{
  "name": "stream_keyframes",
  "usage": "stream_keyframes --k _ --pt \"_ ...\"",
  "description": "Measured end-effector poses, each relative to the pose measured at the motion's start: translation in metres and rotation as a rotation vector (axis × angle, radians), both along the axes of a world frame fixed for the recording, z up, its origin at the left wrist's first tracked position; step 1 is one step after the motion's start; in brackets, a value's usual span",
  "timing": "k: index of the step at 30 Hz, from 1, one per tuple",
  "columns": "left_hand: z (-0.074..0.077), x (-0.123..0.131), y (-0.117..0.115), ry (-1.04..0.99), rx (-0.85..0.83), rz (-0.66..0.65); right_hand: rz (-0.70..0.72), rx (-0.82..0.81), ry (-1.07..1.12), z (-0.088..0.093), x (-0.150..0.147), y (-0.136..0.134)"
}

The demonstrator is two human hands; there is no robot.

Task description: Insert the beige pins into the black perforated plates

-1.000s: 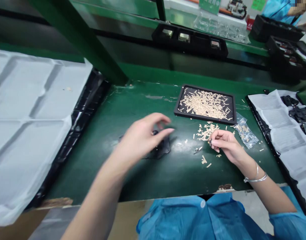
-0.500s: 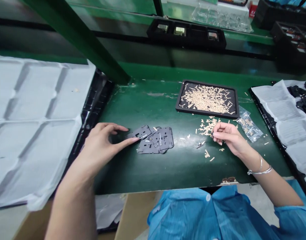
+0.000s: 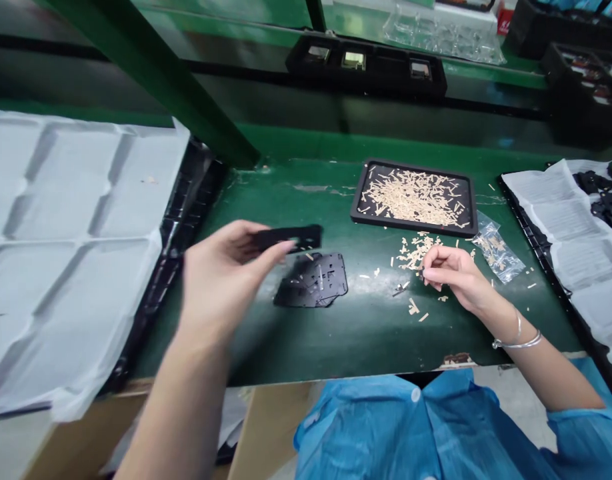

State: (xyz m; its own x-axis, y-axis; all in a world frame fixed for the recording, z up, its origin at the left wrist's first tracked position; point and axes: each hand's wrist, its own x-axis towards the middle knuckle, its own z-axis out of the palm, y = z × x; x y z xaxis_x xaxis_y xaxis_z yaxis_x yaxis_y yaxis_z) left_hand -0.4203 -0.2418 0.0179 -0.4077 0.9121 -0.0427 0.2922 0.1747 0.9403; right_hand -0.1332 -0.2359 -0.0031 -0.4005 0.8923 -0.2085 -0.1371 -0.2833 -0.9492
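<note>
My left hand (image 3: 221, 277) pinches a thin black flat plate (image 3: 292, 237) by one end and holds it level above the green bench. Just below and to the right of it a small pile of the same black plates (image 3: 313, 281) lies on the bench. My right hand (image 3: 453, 273) rests on the bench with its fingers curled together around something small that I cannot make out. Loose beige strips (image 3: 415, 252) lie scattered beside it, in front of a black tray (image 3: 466, 200) heaped with more strips.
A large white moulded tray under plastic film (image 3: 61, 233) fills the left side. White sheets with black parts (image 3: 576, 227) lie at the right, and a small clear bag (image 3: 497, 252) sits by the tray. Black trays (image 3: 366, 67) stand on the back shelf.
My left hand has taken one black plate off the pile and lifted it clear of the bench. My right hand has stayed in place.
</note>
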Motion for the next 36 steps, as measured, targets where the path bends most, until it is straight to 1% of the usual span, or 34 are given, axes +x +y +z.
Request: stream_keyframes --k 1,3,4,5,6,8,10,12,14,16,18,21,23,25,27,31,36 --pt "0.001 0.014 0.004 -0.066 0.033 -0.043 0.004 0.017 0.011 0.000 0.000 0.000" --pt "-0.001 0.044 0.011 -0.199 0.022 -0.261 0.012 0.055 0.043 0.000 0.000 -0.001" --pt "-0.005 0.059 0.015 -0.266 0.037 -0.366 0.021 0.074 0.058 0.000 0.000 -0.002" --pt "-0.010 0.072 0.017 -0.335 0.037 -0.441 0.032 0.093 0.070 0.000 0.000 -0.002" --pt "-0.017 0.084 0.019 -0.405 0.028 -0.488 0.046 0.109 0.074 -0.001 0.000 -0.002" --pt "-0.029 0.103 0.021 -0.520 -0.001 -0.543 0.058 0.117 0.056 -0.002 -0.001 -0.002" --pt "-0.038 0.112 0.019 -0.595 -0.011 -0.575 0.043 0.089 0.027 -0.003 -0.002 -0.002" --pt "-0.041 0.115 0.016 -0.657 -0.019 -0.611 0.009 0.057 0.024 -0.002 -0.002 -0.002" --pt "-0.038 0.113 0.013 -0.725 -0.052 -0.637 -0.029 0.051 0.043 -0.001 -0.003 -0.003" --pt "-0.034 0.112 0.012 -0.793 -0.099 -0.624 -0.064 0.077 0.051 0.002 -0.003 -0.004" --pt "-0.031 0.113 0.012 -0.839 -0.127 -0.563 -0.117 0.130 0.017 0.005 -0.005 -0.006" --pt "-0.031 0.114 0.011 -0.861 -0.104 -0.424 -0.234 0.244 -0.150 0.007 -0.008 -0.009" --pt "-0.032 0.114 0.011 -0.854 -0.061 -0.350 -0.286 0.298 -0.281 0.008 -0.011 -0.012" --pt "-0.034 0.114 0.011 -0.831 -0.015 -0.317 -0.284 0.311 -0.362 0.009 -0.013 -0.015" --pt "-0.035 0.113 0.010 -0.794 0.027 -0.303 -0.251 0.309 -0.394 0.009 -0.015 -0.017" --pt "-0.037 0.113 0.009 -0.739 0.095 -0.306 -0.203 0.326 -0.412 0.011 -0.017 -0.019" --pt "-0.036 0.113 0.007 -0.655 0.127 -0.322 -0.194 0.350 -0.427 0.011 -0.017 -0.019"
